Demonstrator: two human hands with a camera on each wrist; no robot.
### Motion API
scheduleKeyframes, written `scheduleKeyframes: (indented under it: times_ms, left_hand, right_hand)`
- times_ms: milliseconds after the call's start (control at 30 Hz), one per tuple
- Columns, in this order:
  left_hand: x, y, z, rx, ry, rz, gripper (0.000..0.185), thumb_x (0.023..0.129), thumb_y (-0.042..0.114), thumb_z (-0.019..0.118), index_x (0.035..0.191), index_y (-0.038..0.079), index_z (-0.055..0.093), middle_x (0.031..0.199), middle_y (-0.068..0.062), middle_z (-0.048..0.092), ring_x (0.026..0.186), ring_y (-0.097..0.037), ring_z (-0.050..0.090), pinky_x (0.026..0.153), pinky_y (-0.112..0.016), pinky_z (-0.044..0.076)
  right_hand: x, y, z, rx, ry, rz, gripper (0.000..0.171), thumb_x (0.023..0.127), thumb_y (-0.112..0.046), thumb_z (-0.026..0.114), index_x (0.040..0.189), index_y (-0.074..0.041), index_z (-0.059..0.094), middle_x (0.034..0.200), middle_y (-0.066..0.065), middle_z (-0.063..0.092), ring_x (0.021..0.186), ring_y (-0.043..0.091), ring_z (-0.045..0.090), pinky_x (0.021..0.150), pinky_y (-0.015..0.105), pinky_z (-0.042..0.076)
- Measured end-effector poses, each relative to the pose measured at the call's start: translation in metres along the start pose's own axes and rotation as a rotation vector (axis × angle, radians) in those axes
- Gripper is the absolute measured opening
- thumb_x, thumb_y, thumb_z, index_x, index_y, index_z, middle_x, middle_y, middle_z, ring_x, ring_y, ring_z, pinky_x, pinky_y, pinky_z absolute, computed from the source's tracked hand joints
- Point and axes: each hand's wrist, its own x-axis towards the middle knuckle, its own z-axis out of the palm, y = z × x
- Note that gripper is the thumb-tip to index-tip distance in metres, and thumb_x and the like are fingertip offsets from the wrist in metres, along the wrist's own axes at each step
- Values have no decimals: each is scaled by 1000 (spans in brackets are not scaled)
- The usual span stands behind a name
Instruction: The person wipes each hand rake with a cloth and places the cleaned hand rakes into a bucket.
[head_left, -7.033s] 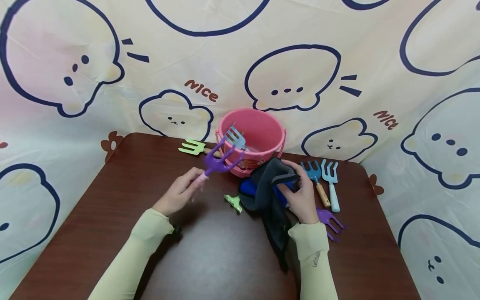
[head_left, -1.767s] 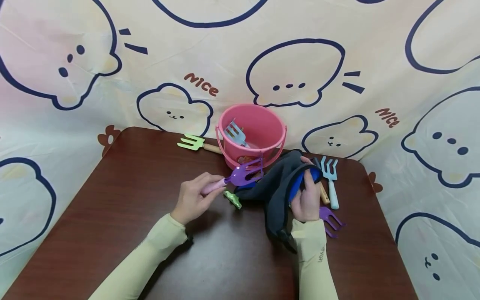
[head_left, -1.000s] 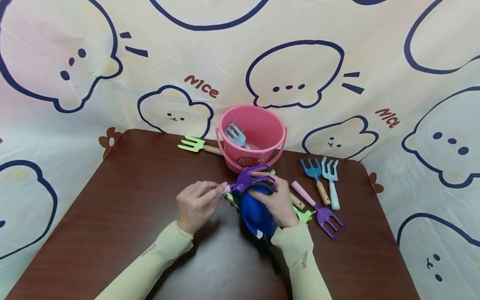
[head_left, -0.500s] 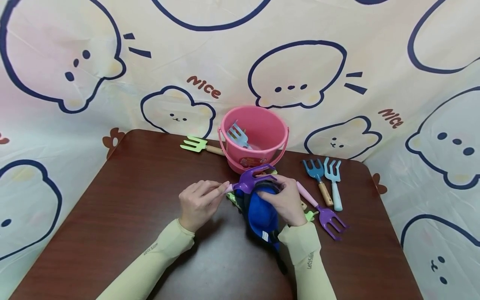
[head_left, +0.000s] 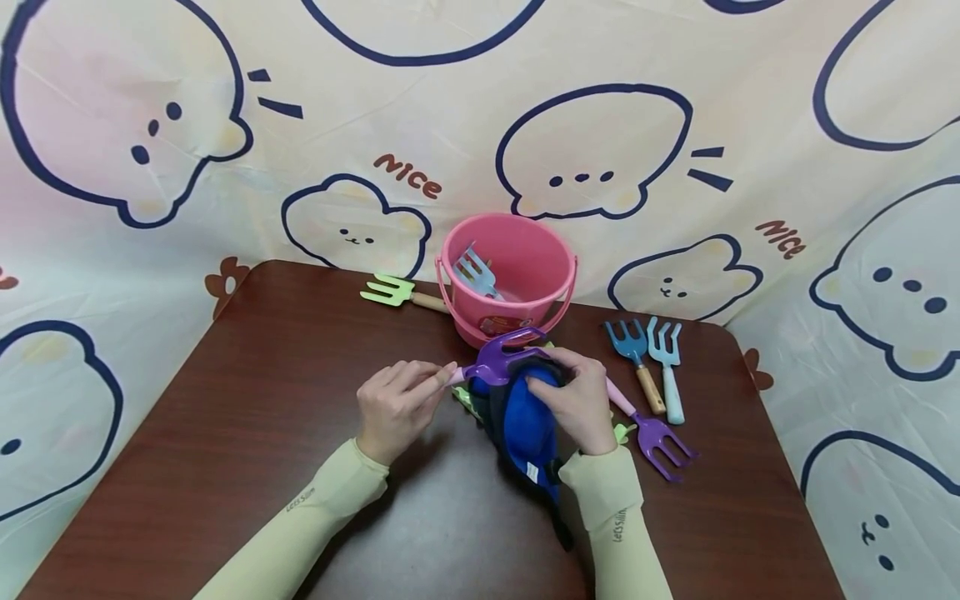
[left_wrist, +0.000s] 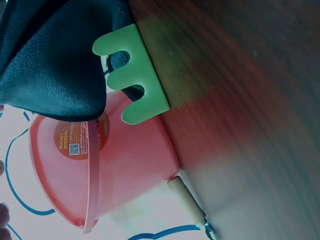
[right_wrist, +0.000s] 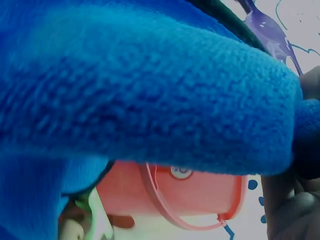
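My left hand [head_left: 396, 404] pinches the pink handle of a purple toy rake [head_left: 501, 358] and holds it low over the table, tines pointing right. My right hand [head_left: 573, 398] grips a blue and dark grey cloth [head_left: 525, 421] bunched under and against the rake's head. In the right wrist view the blue cloth [right_wrist: 140, 100] fills most of the frame, with the purple rake [right_wrist: 267, 35] at the top right. In the left wrist view the dark cloth [left_wrist: 55, 55] lies above a green rake head [left_wrist: 132, 80] on the table.
A pink bucket [head_left: 510, 279] with a blue rake [head_left: 472, 271] in it stands behind the hands. A green rake [head_left: 393, 292] lies left of the bucket. Two blue rakes [head_left: 652, 354] and another purple rake [head_left: 648, 425] lie at the right on the brown table [head_left: 262, 400].
Over seven seconds the left hand lowered the purple rake from near the bucket to the cloth. The right hand bunched the cloth against the rake's head, uncovering the purple rake at the right.
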Motion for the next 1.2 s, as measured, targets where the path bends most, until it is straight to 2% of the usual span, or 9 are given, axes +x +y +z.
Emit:
scheduleKeyframes:
  times_ms: [167, 300, 367, 533, 667, 767, 967, 1067, 1200]
  left_hand:
    - [-2, 0, 2, 37, -13, -10, 18, 101, 24, 68, 101, 15, 84, 80, -2, 72, 58, -18, 56, 47, -32, 42]
    - [-4, -1, 2, 49, -43, -36, 21, 102, 26, 66, 103, 15, 83, 81, -4, 71, 59, -19, 57, 48, -32, 44]
    - [-5, -1, 1, 53, -51, -54, 20, 102, 26, 66, 103, 15, 83, 81, -4, 71, 60, -19, 57, 48, -32, 45]
    - [-5, -7, -1, 81, -42, -112, 14, 98, 23, 71, 99, 15, 82, 79, -3, 69, 59, -20, 58, 47, -34, 45]
    - [-4, -13, -2, 94, -63, -165, 6, 89, 15, 78, 95, 16, 82, 79, -2, 68, 60, -20, 59, 48, -34, 45]
    - [-2, -8, -3, 75, -109, -177, 4, 88, 14, 80, 91, 14, 79, 79, -1, 68, 60, -18, 60, 48, -34, 46]
    - [6, 13, -9, 62, -153, -143, 11, 93, 18, 76, 85, 12, 73, 78, -1, 66, 60, -17, 59, 49, -32, 47]
    - [9, 21, -11, 86, -153, -127, 9, 93, 16, 75, 86, 11, 73, 77, -2, 67, 59, -18, 58, 48, -32, 48]
    - [12, 22, -11, 126, -133, -127, 11, 93, 15, 76, 85, 9, 72, 75, -2, 67, 56, -19, 57, 47, -32, 48]
  right_hand:
    - [0, 1, 2, -100, 116, -91, 32, 83, -3, 83, 115, -8, 79, 113, 10, 78, 105, 27, 74, 95, 50, 59]
    - [0, 0, 4, -142, 156, -147, 33, 82, -3, 84, 115, -7, 79, 112, 10, 79, 103, 28, 75, 93, 49, 60]
    - [0, 0, 4, -152, 183, -188, 33, 82, -3, 85, 114, -8, 79, 112, 9, 79, 102, 27, 76, 93, 43, 60]
    - [2, 1, -4, -67, 348, -280, 31, 83, 0, 84, 113, -7, 80, 109, 12, 79, 103, 11, 74, 95, 20, 55]
    - [1, -2, -8, 50, 443, -361, 42, 82, 11, 81, 121, -3, 75, 114, 19, 76, 109, 5, 70, 102, 24, 53]
    - [0, -3, 3, 31, 383, -475, 50, 80, 10, 82, 128, -3, 72, 120, 20, 74, 113, 17, 71, 104, 27, 52]
    - [-1, -1, 37, -269, 148, -652, 51, 88, -10, 80, 137, -8, 67, 130, 14, 72, 130, 32, 64, 120, 42, 39]
    - [0, 1, 46, -350, 92, -679, 48, 91, -6, 72, 138, -10, 66, 129, 11, 73, 133, 29, 62, 124, 48, 33]
    - [-1, 5, 52, -346, 26, -685, 45, 90, 1, 66, 134, -10, 70, 124, 10, 75, 131, 27, 64, 123, 48, 34]
